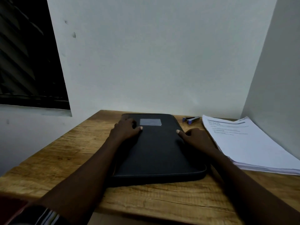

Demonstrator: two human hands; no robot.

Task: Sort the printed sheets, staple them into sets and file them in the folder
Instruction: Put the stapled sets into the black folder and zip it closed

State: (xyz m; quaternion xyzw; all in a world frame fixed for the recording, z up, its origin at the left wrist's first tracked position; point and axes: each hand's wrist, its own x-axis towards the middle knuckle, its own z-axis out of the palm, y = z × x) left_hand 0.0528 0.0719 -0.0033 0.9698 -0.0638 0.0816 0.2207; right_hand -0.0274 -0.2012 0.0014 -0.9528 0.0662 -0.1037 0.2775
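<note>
A dark zipped folder (pixel 158 153) lies flat and closed in the middle of the wooden table (pixel 61 153), with a pale label near its far end. My left hand (pixel 125 129) grips its far left edge, thumb on top. My right hand (pixel 197 138) holds its right edge, thumb resting on the cover. A stack of printed sheets (pixel 246 143) lies to the right of the folder, apart from it. A small blue and silver stapler (pixel 191 119) sits at the back, between the folder and the sheets.
A white wall stands right behind the table, and another wall closes in on the right, next to the sheets. A dark window (pixel 27 59) is at the upper left. The table's near edge runs across the bottom of the view.
</note>
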